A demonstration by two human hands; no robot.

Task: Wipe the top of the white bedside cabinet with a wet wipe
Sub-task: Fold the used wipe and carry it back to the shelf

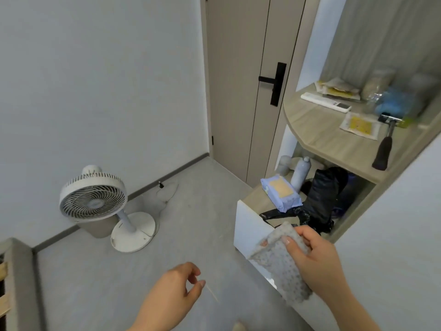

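Grey dotted wet wipe (284, 261) is pinched in the right hand (317, 261) at the white bedside cabinet (250, 230). The left hand (174, 292) hangs loosely curled over the floor (191, 223), holding nothing.

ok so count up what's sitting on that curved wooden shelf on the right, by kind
Remote control: 1
Yellow-printed flat packets: 2
Black-handled tool: 1
Blurred bags and bundles at the back: cannot count
Total clearly countable: 4
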